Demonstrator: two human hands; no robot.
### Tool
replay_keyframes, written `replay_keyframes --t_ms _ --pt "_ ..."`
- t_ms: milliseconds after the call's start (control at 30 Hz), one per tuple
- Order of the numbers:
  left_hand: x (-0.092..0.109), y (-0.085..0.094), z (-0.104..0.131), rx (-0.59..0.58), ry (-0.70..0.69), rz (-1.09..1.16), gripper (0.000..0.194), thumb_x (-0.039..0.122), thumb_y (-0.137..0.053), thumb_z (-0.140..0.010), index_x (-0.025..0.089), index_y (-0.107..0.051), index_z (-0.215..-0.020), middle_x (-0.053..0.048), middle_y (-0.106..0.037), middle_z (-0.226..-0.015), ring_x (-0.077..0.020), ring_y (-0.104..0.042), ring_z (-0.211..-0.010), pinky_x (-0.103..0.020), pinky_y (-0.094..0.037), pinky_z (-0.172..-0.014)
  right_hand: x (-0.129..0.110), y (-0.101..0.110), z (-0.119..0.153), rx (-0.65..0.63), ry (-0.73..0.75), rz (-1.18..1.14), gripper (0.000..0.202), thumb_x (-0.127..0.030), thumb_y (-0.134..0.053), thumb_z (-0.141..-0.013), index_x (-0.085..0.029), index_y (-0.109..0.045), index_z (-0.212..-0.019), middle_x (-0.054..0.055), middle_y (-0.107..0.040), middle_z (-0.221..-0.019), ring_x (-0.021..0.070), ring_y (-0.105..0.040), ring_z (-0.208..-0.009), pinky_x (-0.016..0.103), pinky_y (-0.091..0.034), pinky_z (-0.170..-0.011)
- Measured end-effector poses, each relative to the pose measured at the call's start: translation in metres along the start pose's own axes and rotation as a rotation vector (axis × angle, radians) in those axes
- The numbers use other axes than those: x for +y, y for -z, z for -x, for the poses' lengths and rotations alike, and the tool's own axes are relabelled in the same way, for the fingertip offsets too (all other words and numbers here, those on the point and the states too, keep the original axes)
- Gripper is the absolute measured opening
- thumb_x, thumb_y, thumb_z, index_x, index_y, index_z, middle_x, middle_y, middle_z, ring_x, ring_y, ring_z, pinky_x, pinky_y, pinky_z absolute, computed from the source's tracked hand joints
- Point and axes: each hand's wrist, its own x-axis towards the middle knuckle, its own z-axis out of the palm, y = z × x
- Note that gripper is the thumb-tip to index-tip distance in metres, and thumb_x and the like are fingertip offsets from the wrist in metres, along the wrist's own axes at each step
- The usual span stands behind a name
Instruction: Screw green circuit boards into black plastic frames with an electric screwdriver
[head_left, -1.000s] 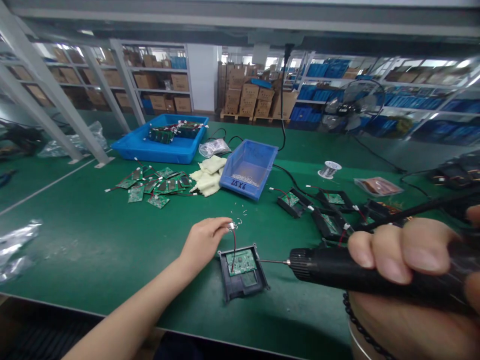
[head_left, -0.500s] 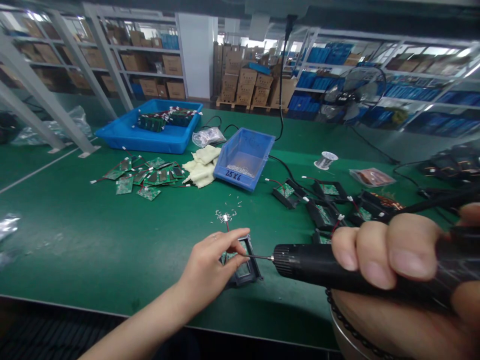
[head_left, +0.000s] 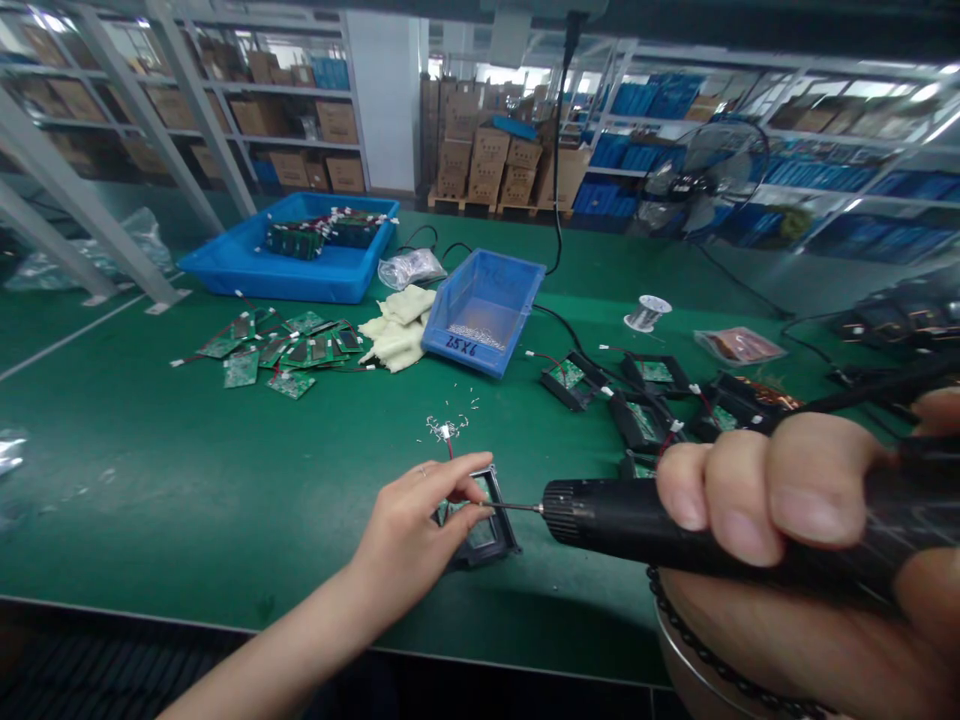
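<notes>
While the right hand (head_left: 814, 490) grips the black screwdriver (head_left: 600, 515), the left hand's (head_left: 409, 520) thumb and forefinger pinch its bit (head_left: 514, 507) at the tip; any screw there is hidden. Nearer the wearer than the blue bin (head_left: 480, 362), the black housing (head_left: 491, 552) appears unfinished. Right of the bin, other housings (head_left: 626, 425) already contain boards; left of it, loose boards (head_left: 304, 350) remain unhoused.

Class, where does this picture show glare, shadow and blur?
Head view: pale sheen on the green tabletop; head view: dark shadow on it below the electric screwdriver; head view: blur over the black parts at far right.
</notes>
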Motion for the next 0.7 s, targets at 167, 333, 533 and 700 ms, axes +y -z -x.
replay_keyframes --t_ms 167,333,533,700 --pt "-0.001 -0.002 0.004 0.002 -0.038 -0.041 0.026 0.010 -0.059 -0.093 0.019 -0.065 -0.117 0.001 -0.076 -0.082 -0.0127 -0.071 -0.074 -0.023 -0.058 -0.073 0.004 -0.004 0.001 -0.059 0.037 0.000 0.019 -0.032 -0.072 -0.089 -0.030 -0.067 -0.107 -0.004 -0.057 -0.067 0.0135 -0.049 -0.050 0.036 -0.050 -0.052" --pt "-0.002 -0.008 0.012 0.022 -0.098 -0.143 0.023 0.013 -0.052 -0.099 0.018 -0.063 -0.119 -0.002 -0.075 -0.082 -0.0139 -0.070 -0.074 -0.025 -0.058 -0.072 0.009 -0.008 -0.004 -0.142 -0.009 -0.019 0.035 -0.025 -0.085 -0.077 -0.028 -0.067 -0.107 -0.003 -0.061 -0.066 0.0151 -0.052 -0.051 0.036 -0.051 -0.050" --pt "-0.005 -0.008 0.017 -0.015 -0.116 -0.244 0.030 0.017 -0.050 -0.101 0.017 -0.054 -0.131 -0.003 -0.072 -0.082 -0.0161 -0.068 -0.074 -0.028 -0.058 -0.070 0.008 -0.008 -0.006 -0.137 -0.003 -0.013 0.020 -0.027 -0.075 -0.086 -0.026 -0.067 -0.105 -0.003 -0.061 -0.065 0.0138 -0.053 -0.050 0.036 -0.053 -0.050" --pt "-0.005 -0.007 0.017 -0.047 -0.129 -0.268 0.037 0.017 -0.048 -0.101 0.017 -0.048 -0.138 -0.002 -0.070 -0.081 -0.0162 -0.067 -0.074 -0.028 -0.058 -0.070 0.009 -0.003 -0.005 -0.203 -0.002 0.003 0.028 -0.026 -0.076 -0.086 -0.026 -0.064 -0.111 -0.003 -0.062 -0.070 0.0144 -0.056 -0.054 0.036 -0.055 -0.054"
